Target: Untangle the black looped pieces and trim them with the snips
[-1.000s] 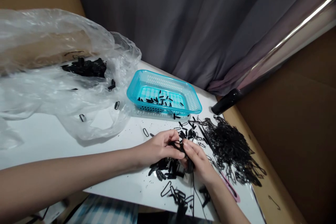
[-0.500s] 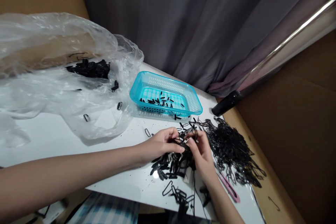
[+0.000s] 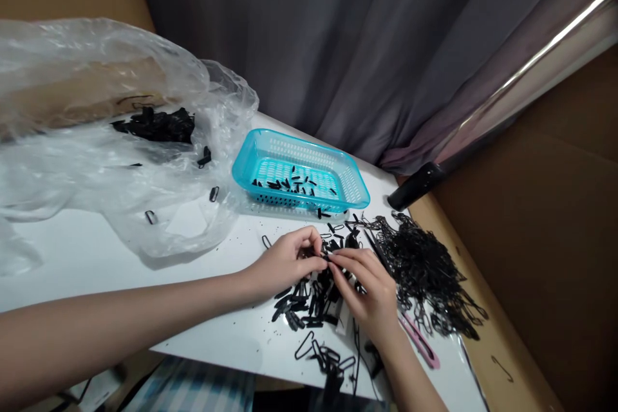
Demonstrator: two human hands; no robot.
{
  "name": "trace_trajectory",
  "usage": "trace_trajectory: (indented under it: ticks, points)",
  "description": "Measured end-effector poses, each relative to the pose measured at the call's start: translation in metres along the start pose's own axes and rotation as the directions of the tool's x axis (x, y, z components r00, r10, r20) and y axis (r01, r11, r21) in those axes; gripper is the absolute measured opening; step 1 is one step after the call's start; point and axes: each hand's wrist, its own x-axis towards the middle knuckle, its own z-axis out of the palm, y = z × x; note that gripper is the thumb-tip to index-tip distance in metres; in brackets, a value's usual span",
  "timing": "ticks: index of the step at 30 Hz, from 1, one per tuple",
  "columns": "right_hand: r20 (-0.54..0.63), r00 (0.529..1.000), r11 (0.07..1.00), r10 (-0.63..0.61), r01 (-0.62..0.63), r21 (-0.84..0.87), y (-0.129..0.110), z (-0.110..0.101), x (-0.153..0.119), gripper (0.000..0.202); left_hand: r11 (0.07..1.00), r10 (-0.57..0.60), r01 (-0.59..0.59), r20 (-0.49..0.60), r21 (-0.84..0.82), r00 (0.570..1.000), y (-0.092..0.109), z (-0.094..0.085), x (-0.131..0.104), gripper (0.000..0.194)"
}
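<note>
Over a loose heap of small black pieces (image 3: 294, 306), my two hands meet fingertip to fingertip. My left hand (image 3: 292, 257) is closed, its thumb and index finger pinching a small black piece (image 3: 327, 259). From the right, my right hand (image 3: 369, 283) grips the same piece between thumb and fingertips; its exact kind is too small to make out. Several black loops (image 3: 326, 357) lie nearer the table's front edge. Just beyond the hands stands a turquoise plastic basket (image 3: 360, 174) with some black pieces scattered inside.
A large tangle of thin black loops (image 3: 429, 270) spreads over the white table (image 3: 212, 335) at right. Beside my right wrist lies a pink-handled tool (image 3: 422, 344). A black cylinder (image 3: 416, 185) rests behind. Clear plastic sheeting (image 3: 77, 174) holding black pieces covers the left.
My right hand has turned over, its fingers now reaching leftward to my left fingertips. A dark curved strand that showed at its fingers is no longer visible there. The view has shifted slightly.
</note>
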Motion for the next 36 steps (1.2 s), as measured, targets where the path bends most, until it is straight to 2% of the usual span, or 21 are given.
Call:
trace_trajectory:
  ticks: [5,10,14,18,22,29,36]
  points:
    - [0.032,0.999,1.0,0.012,-0.012,0.002,0.002,0.002,0.0,0.02,0.988,0.092,-0.092,0.004,0.125,0.996,-0.002,0.0,-0.001,0.016]
    - [0.066,0.998,0.998,0.013,-0.008,-0.065,0.0,0.005,-0.002,0.015,0.964,0.123,-0.124,0.017,0.233,0.992,-0.001,0.001,-0.002,0.014]
    - [0.054,0.997,0.994,0.06,-0.055,-0.096,-0.004,0.01,-0.005,0.014,0.948,0.13,-0.131,0.025,0.291,0.991,-0.001,0.001,-0.003,0.015]
    - [-0.024,0.988,0.986,0.155,-0.156,-0.056,-0.006,0.013,-0.004,0.011,0.96,0.128,-0.133,0.034,0.248,0.991,0.0,0.002,-0.004,0.017]
    - [-0.123,0.954,0.961,0.273,-0.275,0.003,-0.006,0.012,-0.003,0.012,0.966,0.135,-0.137,0.026,0.219,0.991,0.004,0.003,-0.006,0.018]
    - [-0.145,0.892,0.902,0.428,-0.411,0.131,-0.004,0.01,-0.001,0.004,0.987,0.123,-0.126,0.035,0.101,0.992,0.003,0.003,-0.004,0.019]
    - [-0.155,0.822,0.827,0.548,-0.504,0.249,-0.002,0.01,-0.001,0.005,0.992,0.126,-0.128,0.057,0.023,0.99,0.007,0.004,-0.005,0.024]
